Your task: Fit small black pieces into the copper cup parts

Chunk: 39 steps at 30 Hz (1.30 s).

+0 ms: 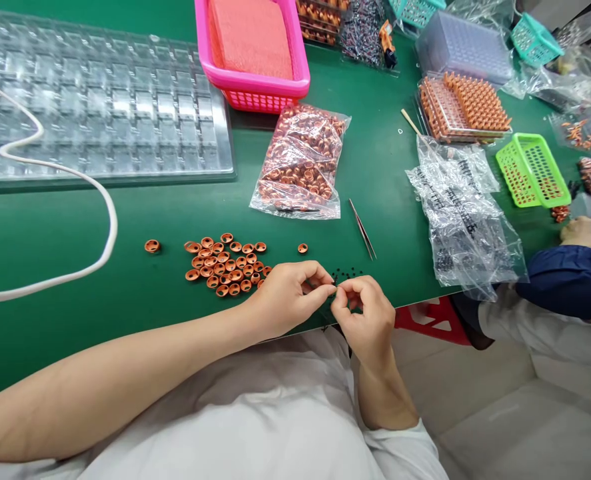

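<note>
My left hand (292,293) and my right hand (365,313) meet fingertip to fingertip at the table's near edge. Both are pinched, and whatever lies between the fingers is too small to make out. Tiny black pieces (345,274) are scattered just beyond my fingertips. To the left of my left hand lies a cluster of small copper-coloured rings (225,265). One single ring (302,249) sits apart behind my hands, another (152,247) farther left. A pair of metal tweezers (362,230) rests on the green table beyond my right hand.
A clear bag of copper-coloured rings (302,163) lies behind. Farther back are a pink basket (255,83) and a clear plastic tray (100,113) crossed by a white cable (110,220). Plastic bags (462,213) and a green basket (532,170) lie right, near another person's hand (585,232).
</note>
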Available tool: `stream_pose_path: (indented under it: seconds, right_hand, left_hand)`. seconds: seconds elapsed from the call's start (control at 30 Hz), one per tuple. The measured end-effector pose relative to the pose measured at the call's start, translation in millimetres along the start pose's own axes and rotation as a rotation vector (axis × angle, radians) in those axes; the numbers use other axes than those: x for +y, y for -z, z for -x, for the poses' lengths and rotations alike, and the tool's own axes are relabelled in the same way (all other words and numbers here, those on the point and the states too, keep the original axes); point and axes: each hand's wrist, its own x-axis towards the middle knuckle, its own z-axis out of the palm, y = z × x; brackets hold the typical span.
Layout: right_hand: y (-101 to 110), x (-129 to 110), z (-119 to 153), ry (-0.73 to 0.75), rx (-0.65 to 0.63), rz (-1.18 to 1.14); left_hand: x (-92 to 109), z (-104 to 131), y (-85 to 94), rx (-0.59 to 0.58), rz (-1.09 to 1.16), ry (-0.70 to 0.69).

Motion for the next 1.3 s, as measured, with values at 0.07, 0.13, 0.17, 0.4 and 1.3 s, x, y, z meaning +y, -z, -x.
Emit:
stream_pose_path:
  seconds: [0.07, 0.13, 0.17, 0.4, 1.3]
  right_hand:
    - [0.7, -0.6, -2.0, -0.002, -0.003, 0.002]
    - [1.2, -0.8, -3.3, 0.02, -0.008, 0.011]
    - [1.3, -1.0, -3.6, 0.025, -0.008, 0.013]
    - [-1.1, -6.0, -1.2, -0.101, 0.023, -0.019]
    - [1.0, -3.9, -3.3, -0.148, 0.061, -0.02]
  left_hand:
    - [0.2, -0.1, 0.7, 0.007, -0.01, 0.001]
    - [0.2, -0.3, 1.3, 0.011, -0.016, 0.0]
    - [0.1, -0.5, 1.6, 0.008, -0.02, -0.002]
    - [0.6, -1.8, 2.9, 0.019, -0.047, -0.048]
    - [0.2, 0.3, 1.2, 0.019, -0.025, -0.11]
